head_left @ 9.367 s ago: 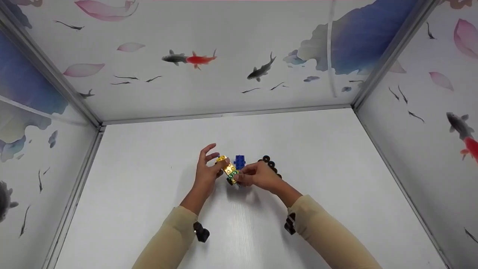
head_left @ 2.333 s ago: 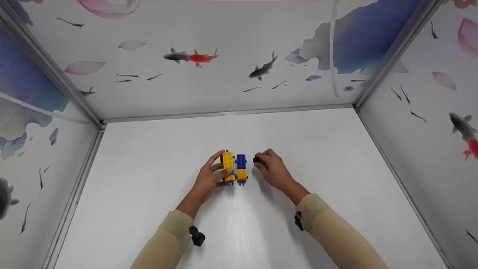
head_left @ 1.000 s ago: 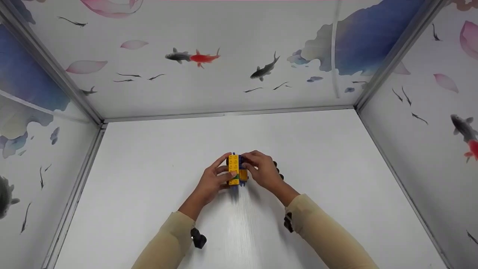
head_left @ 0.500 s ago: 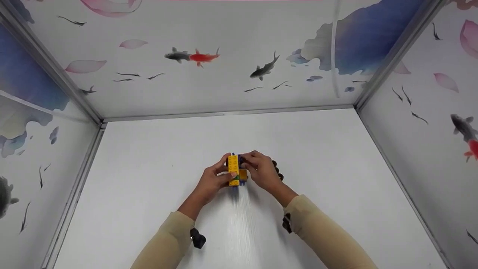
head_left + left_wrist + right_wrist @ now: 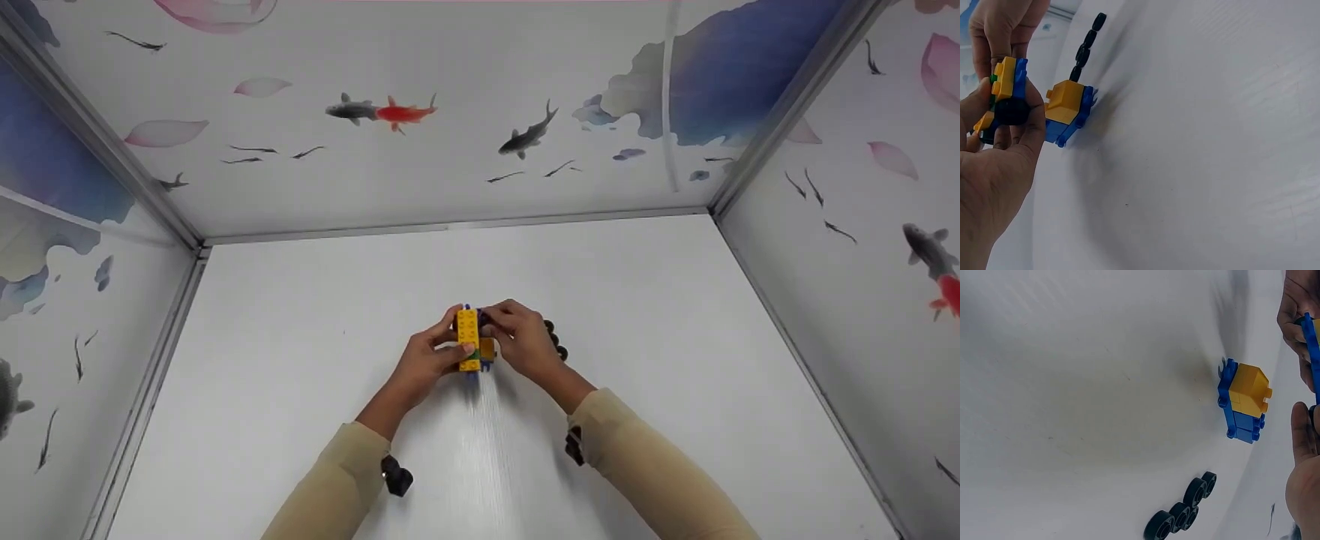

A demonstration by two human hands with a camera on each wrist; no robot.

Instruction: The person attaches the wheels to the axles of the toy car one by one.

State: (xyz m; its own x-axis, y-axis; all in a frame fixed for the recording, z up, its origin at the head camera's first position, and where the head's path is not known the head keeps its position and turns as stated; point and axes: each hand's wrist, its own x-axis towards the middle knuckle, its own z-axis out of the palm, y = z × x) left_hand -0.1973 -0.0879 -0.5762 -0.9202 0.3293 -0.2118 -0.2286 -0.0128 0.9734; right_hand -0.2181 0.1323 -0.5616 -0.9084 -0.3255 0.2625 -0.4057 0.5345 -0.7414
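Note:
My left hand [image 5: 427, 358] grips a toy building-block car [image 5: 467, 326] from its left side, thumb near the top. The car has yellow studded bricks, a bit of green, a blue base [image 5: 1019, 79] and black wheels [image 5: 1012, 111]. It is held above the table, clear of its surface in the wrist views. At the car's right side, my right hand [image 5: 525, 341] pinches a small black wheel [image 5: 1313, 414], mostly hidden by the fingers. A second car [image 5: 1248, 391], blue with a yellow cab block, stands on the table beneath, partly covered in the head view.
Several loose black wheels [image 5: 1194, 491] lie in a line on the white table [image 5: 300, 375], just beyond my right hand. Printed panels [image 5: 450, 172] with fish and petals wall the table at the back and both sides.
My right hand has gone from the near end of the tilted car to the loose wheels, then back left to the car, now held straight. In the last half second both hands barely move.

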